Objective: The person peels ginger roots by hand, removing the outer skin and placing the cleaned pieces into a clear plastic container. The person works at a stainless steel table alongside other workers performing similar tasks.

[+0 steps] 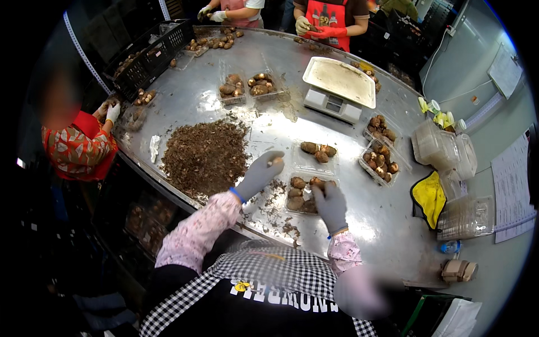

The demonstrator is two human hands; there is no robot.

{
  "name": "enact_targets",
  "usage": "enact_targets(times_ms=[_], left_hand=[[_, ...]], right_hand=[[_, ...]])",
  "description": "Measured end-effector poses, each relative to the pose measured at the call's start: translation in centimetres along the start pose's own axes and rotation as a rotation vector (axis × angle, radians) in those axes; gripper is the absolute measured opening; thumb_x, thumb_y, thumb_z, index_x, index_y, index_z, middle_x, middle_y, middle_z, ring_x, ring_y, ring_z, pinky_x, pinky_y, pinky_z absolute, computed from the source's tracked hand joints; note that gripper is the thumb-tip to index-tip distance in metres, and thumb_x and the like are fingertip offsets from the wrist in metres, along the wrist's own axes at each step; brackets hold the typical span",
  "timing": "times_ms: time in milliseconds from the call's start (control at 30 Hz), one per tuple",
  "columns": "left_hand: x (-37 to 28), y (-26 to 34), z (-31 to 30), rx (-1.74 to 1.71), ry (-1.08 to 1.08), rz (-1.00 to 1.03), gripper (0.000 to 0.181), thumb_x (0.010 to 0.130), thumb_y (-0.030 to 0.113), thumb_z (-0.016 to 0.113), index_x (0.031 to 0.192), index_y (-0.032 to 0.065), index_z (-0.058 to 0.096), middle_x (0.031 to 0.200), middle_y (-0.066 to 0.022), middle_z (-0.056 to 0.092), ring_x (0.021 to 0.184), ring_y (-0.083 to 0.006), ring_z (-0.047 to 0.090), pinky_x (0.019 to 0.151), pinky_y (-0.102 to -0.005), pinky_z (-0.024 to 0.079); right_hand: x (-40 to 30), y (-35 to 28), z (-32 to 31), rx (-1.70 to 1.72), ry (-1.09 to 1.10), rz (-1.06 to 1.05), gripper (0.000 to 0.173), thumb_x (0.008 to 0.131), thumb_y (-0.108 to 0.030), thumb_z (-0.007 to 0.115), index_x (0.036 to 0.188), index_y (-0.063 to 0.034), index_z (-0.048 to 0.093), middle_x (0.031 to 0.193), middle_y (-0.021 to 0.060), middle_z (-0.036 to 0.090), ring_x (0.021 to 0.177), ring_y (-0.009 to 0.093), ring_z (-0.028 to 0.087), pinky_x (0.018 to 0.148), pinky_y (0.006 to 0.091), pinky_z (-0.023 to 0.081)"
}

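My left hand (263, 172), in a grey glove, is raised over the steel table between a heap of brown peelings and the open clamshell box. Its fingers are closed around a small taro corm (276, 161), of which only a pale end shows. My right hand (332, 207), also gloved in grey, reaches into the right side of the clear clamshell box (288, 209). Several brown corms (296, 204) lie in that box. The right fingertips are blurred against the corms, so a grip is hard to make out. On the box's opened lid (301, 165) rest more corms (322, 156).
The peelings heap (204, 158) lies left. A weighing scale (332, 103) stands beyond. Filled boxes (381, 168) sit right, near a yellow cloth (429, 198) and stacked empty boxes (465, 217). Co-workers in aprons handle corms at the far and left edges, beside black crates (170, 42).
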State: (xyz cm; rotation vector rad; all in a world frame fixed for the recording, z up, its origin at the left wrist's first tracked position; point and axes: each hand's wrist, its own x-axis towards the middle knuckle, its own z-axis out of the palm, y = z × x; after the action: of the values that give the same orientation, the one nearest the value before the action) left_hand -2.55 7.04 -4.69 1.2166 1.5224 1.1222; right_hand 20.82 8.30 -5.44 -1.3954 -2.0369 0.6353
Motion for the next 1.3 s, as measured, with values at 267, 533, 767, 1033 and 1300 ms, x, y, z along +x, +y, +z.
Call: enact_targets(times_ms=[267, 533, 767, 1033, 1300], left_hand=[[10.3, -3.9, 7.6, 0.836, -0.142, 0.222, 0.043, 0.086, 0.037, 0.059, 0.121, 0.012, 0.06, 0.11, -0.0179, 0.063, 0.1, -0.0349, 0.061, 0.088, -0.044, 0.047], [5.2, -2.3, 4.3, 0.633, 0.119, 0.442, 0.046, 0.092, 0.041, 0.053, 0.122, 0.0061, 0.058, 0.104, -0.014, 0.062, 0.096, -0.0296, 0.061, 0.087, -0.0402, 0.048], [-2.0, 0.6, 0.3, -0.828, -0.573, -0.567, 0.065, 0.093, 0.066, 0.04, 0.092, 0.0067, 0.065, 0.072, -0.0042, 0.063, 0.052, -0.0127, 0.054, 0.048, -0.0221, 0.044], [-5.9, 2.4, 3.7, 0.45, 0.441, 0.519, 0.032, 0.095, 0.032, 0.053, 0.097, 0.0004, 0.06, 0.083, -0.0194, 0.06, 0.071, -0.0268, 0.062, 0.054, -0.0372, 0.048], [-6.1, 7.5, -1.1, 0.86, 0.264, 0.991, 0.028, 0.089, 0.034, 0.06, 0.082, 0.007, 0.061, 0.051, -0.0091, 0.053, 0.046, -0.0324, 0.057, 0.046, -0.0392, 0.046]], right_hand=[[2.7, 1.2, 0.0, -0.626, -0.139, 0.005, 0.027, 0.08, -0.034, 0.069, 0.09, -0.0093, 0.067, 0.091, 0.0094, 0.061, 0.091, 0.029, 0.057, 0.079, 0.0432, 0.042], [3.9, 3.3, 1.8, -0.383, -0.225, -0.095, 0.036, 0.079, -0.039, 0.068, 0.09, -0.0056, 0.068, 0.092, 0.0124, 0.063, 0.086, 0.03, 0.058, 0.078, 0.0424, 0.045], [2.3, -2.8, 0.2, 0.69, -0.484, -0.211, 0.053, 0.083, -0.009, 0.065, 0.132, 0.0006, 0.05, 0.119, 0.0172, 0.062, 0.109, 0.022, 0.06, 0.096, 0.032, 0.047], [1.3, -6.7, 2.7, 0.367, 0.005, -0.357, 0.02, 0.094, -0.017, 0.052, 0.102, -0.0003, 0.06, 0.096, 0.0172, 0.065, 0.08, 0.034, 0.065, 0.069, 0.038, 0.051], [2.5, -7.6, 2.2, 0.286, -0.108, -0.591, 0.02, 0.096, -0.018, 0.045, 0.096, -0.0021, 0.057, 0.08, 0.0139, 0.062, 0.064, 0.028, 0.059, 0.058, 0.0386, 0.047]])
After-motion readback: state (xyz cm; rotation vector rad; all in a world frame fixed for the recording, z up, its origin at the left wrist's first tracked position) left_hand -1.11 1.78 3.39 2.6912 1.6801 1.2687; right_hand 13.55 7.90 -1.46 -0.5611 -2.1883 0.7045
